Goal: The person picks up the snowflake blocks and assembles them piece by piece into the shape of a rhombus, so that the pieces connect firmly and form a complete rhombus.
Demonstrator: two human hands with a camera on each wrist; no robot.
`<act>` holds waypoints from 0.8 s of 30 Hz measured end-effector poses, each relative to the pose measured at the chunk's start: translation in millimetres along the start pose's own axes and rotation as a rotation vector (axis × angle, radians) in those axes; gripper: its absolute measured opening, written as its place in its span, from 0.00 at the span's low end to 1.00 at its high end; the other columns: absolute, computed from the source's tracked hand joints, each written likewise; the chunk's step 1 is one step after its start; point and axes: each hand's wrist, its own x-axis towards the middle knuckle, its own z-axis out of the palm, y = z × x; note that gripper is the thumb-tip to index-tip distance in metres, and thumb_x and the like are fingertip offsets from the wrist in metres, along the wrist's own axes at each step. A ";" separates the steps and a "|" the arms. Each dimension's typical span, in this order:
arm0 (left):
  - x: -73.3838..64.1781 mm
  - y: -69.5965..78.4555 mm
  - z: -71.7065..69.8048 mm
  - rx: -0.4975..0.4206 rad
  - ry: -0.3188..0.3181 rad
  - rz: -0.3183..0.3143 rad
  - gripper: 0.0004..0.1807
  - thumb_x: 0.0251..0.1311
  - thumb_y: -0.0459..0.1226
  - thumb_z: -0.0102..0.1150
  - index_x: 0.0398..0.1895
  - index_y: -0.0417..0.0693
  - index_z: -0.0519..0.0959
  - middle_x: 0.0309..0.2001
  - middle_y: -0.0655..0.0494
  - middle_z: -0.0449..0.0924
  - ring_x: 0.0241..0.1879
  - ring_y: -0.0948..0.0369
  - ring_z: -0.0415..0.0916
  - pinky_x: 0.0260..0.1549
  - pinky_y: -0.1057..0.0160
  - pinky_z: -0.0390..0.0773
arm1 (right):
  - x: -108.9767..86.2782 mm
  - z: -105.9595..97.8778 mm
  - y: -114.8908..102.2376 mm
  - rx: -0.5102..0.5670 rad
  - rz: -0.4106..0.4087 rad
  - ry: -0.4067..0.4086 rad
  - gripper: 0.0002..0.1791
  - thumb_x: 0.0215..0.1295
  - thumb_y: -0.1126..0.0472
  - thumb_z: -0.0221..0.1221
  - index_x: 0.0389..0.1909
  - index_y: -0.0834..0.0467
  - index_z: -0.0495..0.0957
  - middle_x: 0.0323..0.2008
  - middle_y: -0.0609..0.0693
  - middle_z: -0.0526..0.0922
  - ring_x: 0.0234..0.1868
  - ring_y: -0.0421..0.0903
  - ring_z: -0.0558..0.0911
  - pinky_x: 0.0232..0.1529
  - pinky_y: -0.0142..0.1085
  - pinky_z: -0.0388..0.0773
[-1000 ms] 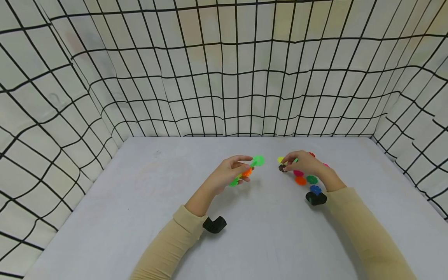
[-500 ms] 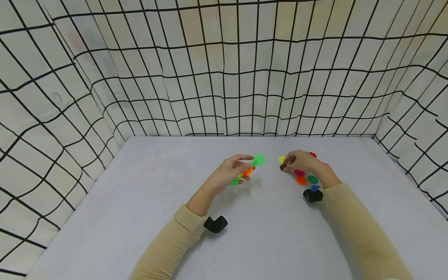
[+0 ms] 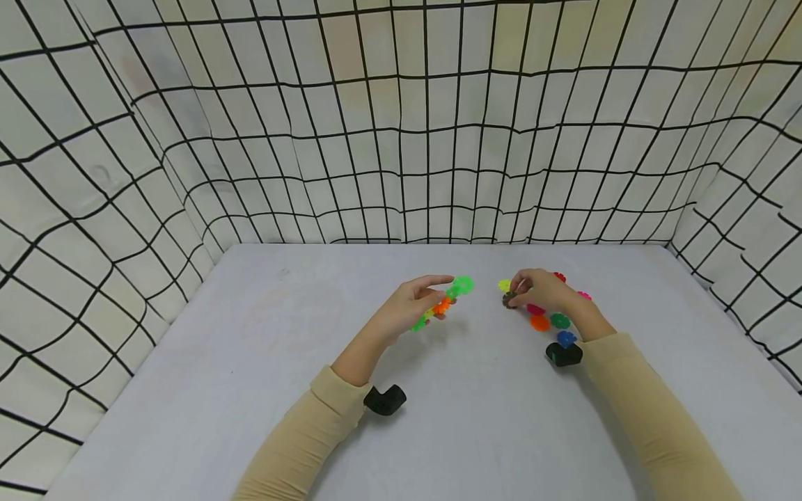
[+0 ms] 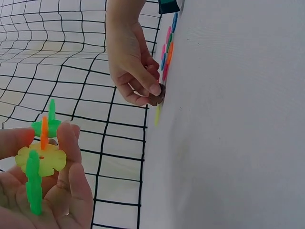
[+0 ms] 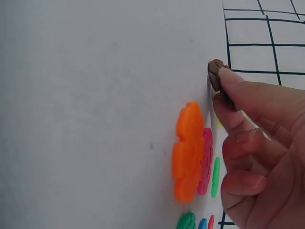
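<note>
My left hand [image 3: 401,313] holds a short chain of interlocked flower-shaped plastic discs above the white table. In the left wrist view a green disc [image 4: 33,183] is nearest, then a yellow disc [image 4: 55,161], an orange disc [image 4: 44,131] and another green piece at the far end. Its fingers and thumb surround the chain. To the right, my right hand [image 3: 544,289] pinches a brown notched disc [image 5: 215,74] between thumb and forefinger, close over the tabletop. The other fingers of that hand are curled in, and the thumb covers part of the disc.
Loose discs lie around and under the right hand: yellow [image 3: 504,285], orange [image 3: 539,323], dark green [image 3: 560,321], blue [image 3: 567,339], pink [image 3: 535,309] and red [image 3: 560,277]. Black wrist-worn devices [image 3: 385,401] hang at both cuffs. A black-grid netting [image 3: 426,153] encloses the table.
My right fingers have come together on the brown disc, which has turned and shifted slightly right. The left hand stays almost in place, its chain tilted slightly.
</note>
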 end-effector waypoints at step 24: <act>-2.0 2.1 2.6 0.160 0.002 0.059 0.20 0.78 0.36 0.50 0.69 0.48 0.75 0.47 0.36 0.83 0.39 0.50 0.80 0.34 0.64 0.70 | -4.1 13.6 -35.5 0.446 -0.120 0.165 0.20 0.73 0.56 0.64 0.56 0.64 0.78 0.42 0.50 0.87 0.43 0.55 0.78 0.47 0.39 0.77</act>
